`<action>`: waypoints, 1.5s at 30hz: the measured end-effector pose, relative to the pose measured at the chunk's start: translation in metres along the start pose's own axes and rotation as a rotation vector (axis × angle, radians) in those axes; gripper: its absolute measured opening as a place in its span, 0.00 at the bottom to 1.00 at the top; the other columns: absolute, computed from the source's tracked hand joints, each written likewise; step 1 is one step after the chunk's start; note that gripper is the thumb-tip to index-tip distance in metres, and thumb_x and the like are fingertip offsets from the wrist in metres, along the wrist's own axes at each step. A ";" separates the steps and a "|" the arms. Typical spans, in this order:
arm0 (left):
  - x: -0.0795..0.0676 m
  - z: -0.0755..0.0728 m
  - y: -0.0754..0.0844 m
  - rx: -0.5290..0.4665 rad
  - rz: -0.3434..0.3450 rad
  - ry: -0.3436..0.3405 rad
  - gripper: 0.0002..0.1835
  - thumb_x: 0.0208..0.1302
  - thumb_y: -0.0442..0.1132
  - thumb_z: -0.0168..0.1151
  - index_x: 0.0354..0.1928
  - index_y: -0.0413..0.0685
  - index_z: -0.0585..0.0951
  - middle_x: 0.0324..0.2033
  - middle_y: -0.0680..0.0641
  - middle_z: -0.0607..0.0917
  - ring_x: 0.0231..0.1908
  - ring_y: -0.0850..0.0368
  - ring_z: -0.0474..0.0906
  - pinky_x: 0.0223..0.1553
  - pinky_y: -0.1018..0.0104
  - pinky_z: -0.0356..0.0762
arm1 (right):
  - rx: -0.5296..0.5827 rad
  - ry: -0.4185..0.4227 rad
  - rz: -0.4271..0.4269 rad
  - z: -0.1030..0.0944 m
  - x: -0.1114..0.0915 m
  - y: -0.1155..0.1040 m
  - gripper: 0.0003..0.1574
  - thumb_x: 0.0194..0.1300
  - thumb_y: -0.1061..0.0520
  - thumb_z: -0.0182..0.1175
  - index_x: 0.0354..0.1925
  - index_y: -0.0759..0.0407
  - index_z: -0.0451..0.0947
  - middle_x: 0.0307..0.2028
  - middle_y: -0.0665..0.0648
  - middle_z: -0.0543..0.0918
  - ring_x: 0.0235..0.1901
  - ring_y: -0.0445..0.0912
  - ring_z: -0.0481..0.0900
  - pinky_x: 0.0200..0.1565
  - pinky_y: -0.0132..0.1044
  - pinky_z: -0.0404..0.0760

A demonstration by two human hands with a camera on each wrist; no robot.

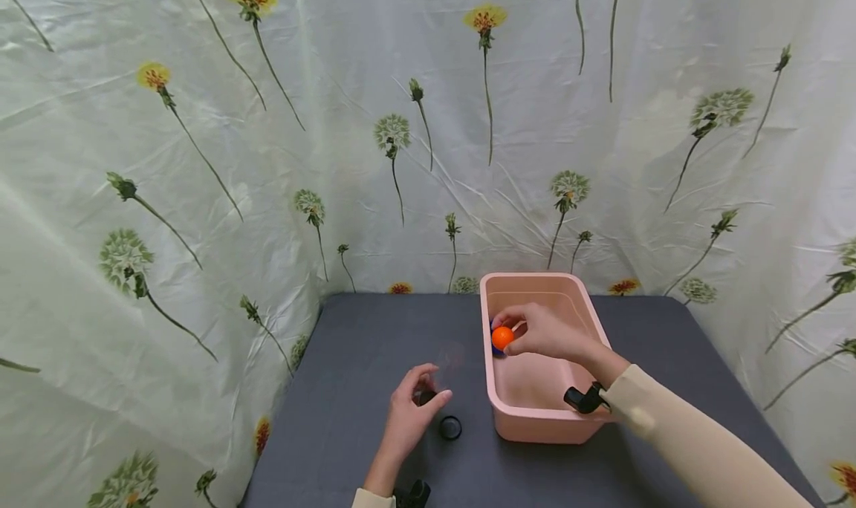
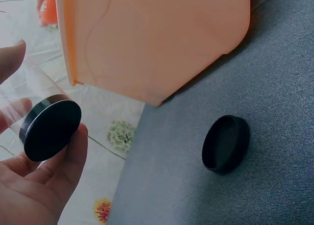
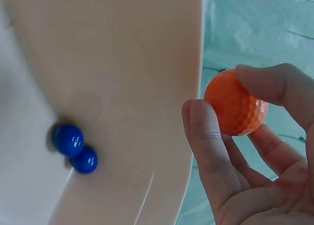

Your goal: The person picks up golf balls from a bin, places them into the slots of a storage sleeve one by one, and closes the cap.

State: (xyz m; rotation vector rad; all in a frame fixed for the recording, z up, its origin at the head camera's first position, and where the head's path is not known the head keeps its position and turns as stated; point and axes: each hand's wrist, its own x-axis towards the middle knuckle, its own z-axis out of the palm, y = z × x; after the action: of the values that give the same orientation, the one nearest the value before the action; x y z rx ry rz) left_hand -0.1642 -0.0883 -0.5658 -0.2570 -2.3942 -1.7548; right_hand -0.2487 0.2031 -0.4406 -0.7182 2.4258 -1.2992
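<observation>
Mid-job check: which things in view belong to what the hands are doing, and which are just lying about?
Part of the job:
- orange ball, pinched by the right hand
- clear tube, held by the left hand
- pink bin, probably
- loose black lid, probably

Seemingly not in use:
- two blue balls in the bin
- flowered curtain

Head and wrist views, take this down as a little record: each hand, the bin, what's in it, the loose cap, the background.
Left hand: holds clear tube with black end
Right hand: pinches dimpled orange ball
Bin: pink, on dark grey table
Bin contents: two blue balls
Loose cap: black, on table
Background: flowered curtain
</observation>
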 end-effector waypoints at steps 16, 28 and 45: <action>-0.001 0.004 0.002 0.045 0.014 -0.008 0.24 0.58 0.51 0.75 0.56 0.64 0.78 0.41 0.53 0.78 0.43 0.58 0.76 0.45 0.60 0.75 | 0.119 0.064 -0.035 0.016 0.000 -0.016 0.23 0.59 0.61 0.71 0.53 0.48 0.82 0.47 0.54 0.84 0.45 0.55 0.80 0.45 0.46 0.81; -0.003 0.002 0.019 0.010 0.032 -0.024 0.23 0.61 0.45 0.74 0.56 0.60 0.77 0.40 0.50 0.81 0.46 0.45 0.79 0.48 0.55 0.73 | 0.139 0.016 -0.057 0.028 0.002 -0.026 0.24 0.62 0.57 0.72 0.56 0.46 0.81 0.48 0.53 0.83 0.41 0.55 0.80 0.43 0.45 0.82; -0.001 0.002 0.012 0.052 0.070 -0.046 0.23 0.63 0.50 0.72 0.58 0.62 0.75 0.41 0.44 0.77 0.39 0.49 0.77 0.41 0.63 0.72 | 0.113 -0.047 -0.128 0.037 0.003 -0.028 0.23 0.63 0.57 0.71 0.57 0.49 0.81 0.50 0.54 0.83 0.42 0.53 0.80 0.44 0.42 0.81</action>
State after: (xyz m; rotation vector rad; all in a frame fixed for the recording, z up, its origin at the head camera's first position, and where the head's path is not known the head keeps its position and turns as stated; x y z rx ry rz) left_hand -0.1600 -0.0826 -0.5553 -0.3731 -2.4275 -1.6716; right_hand -0.2252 0.1632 -0.4372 -0.8745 2.2815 -1.4370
